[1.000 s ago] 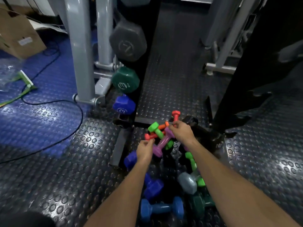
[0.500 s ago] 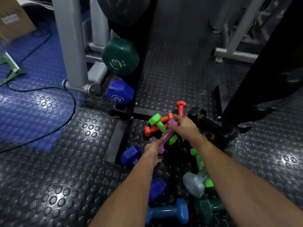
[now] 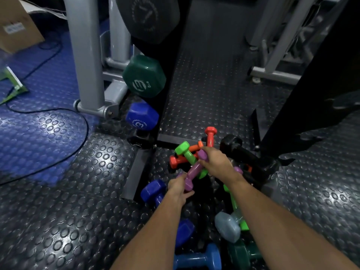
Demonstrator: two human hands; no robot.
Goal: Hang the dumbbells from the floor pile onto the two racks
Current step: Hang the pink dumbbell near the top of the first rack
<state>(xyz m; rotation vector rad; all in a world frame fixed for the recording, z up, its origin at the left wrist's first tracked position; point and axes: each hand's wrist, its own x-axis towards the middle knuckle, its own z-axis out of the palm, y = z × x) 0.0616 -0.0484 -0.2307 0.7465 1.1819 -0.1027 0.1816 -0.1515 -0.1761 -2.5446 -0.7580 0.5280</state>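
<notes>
Gripping the purple dumbbell [image 3: 194, 168] at frame centre above the floor pile [image 3: 224, 211], we curl left hand [image 3: 180, 189] round its lower head, right hand [image 3: 215, 164] round its upper head

A dark rubber floor with raised round studs [image 3: 64, 227] carries a heap of small coloured dumbbells [image 3: 196, 258] at the foot of a black rack base [image 3: 134, 172]. A black cable [image 3: 78, 147] loops across it onto a blue studded mat [image 3: 35, 137], beside a grey metal frame foot [image 3: 93, 109].
</notes>
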